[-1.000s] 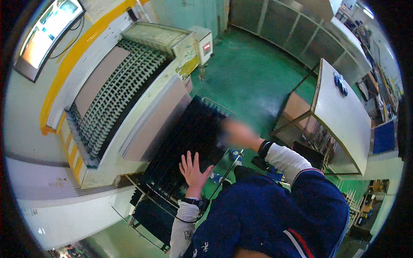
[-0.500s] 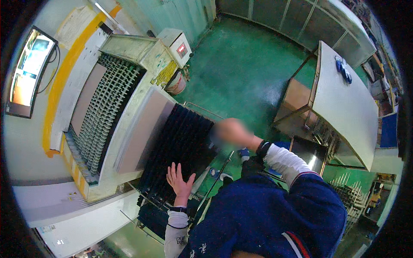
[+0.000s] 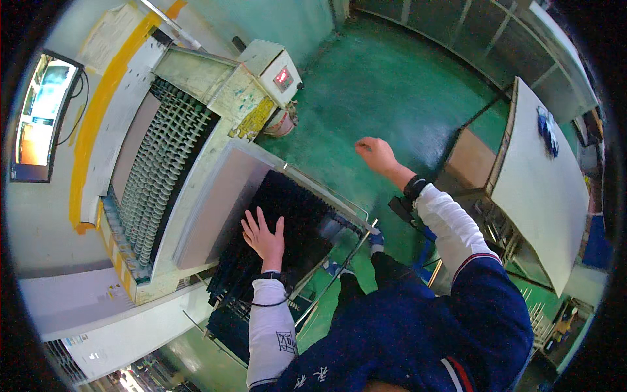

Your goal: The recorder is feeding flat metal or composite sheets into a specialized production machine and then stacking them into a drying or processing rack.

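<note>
My left hand [image 3: 263, 236] is open, fingers spread, over the black ridged rack [image 3: 300, 212]; whether it touches the rack I cannot tell. Out to the right, above the green floor, my right hand [image 3: 377, 155] is closed with its fingers curled in, and nothing shows in it. The rack rests on a metal-framed cart [image 3: 326, 189] in front of me. Beside it, a flat beige-pink panel [image 3: 219, 202] lies at the end of a machine with rows of rollers [image 3: 163, 163].
A control box [image 3: 277, 75] with a red display sits on the machine's far corner, with a bucket [image 3: 281, 123] below. At right stands a white-topped table [image 3: 535, 176] bearing blue-and-white gloves [image 3: 547, 130]. A lit screen [image 3: 44, 117] hangs at far left.
My right hand has moved from the rack's far corner up and right, over the floor. My left hand has shifted up and slightly left across the rack. The view has shifted slightly.
</note>
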Demonstrator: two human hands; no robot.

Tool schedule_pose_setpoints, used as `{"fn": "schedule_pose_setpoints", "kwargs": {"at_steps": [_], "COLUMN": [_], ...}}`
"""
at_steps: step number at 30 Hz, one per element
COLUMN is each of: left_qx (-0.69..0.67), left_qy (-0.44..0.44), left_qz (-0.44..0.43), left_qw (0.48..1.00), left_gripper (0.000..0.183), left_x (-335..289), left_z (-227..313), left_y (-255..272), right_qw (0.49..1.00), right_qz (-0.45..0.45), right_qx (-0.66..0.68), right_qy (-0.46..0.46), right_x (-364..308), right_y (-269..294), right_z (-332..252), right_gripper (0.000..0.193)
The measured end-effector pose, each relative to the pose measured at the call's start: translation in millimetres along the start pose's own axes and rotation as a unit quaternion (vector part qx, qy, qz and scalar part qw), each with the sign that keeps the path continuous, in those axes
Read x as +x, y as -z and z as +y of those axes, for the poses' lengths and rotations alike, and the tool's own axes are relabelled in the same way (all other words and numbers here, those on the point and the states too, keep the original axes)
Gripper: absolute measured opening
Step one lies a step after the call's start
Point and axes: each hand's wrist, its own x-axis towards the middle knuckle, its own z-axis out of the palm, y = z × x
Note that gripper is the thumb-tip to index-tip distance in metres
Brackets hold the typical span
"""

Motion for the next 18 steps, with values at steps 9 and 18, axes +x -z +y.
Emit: {"fn": "schedule_pose_setpoints", "kwargs": {"at_steps": [9,18], "left_qx": [0.036,-0.016], "left_qy": [0.015,0.014], "left_qz": [-0.023,-0.016], "left_qw": [0.999,1.0], "left_gripper": [0.081,0.083], "left_x": [3,13], "left_z": [2,4], "left_y": [3,9], "right_qw": [0.994,0.97], "right_qz": [0.018,0.104], "right_qx": [0.091,0.21], "right_qy": [-0.064,-0.06], "right_x": [178,289], "right_y": [-75,-150], "right_z": [-18,46], "right_gripper": [0.03,0.056]}}
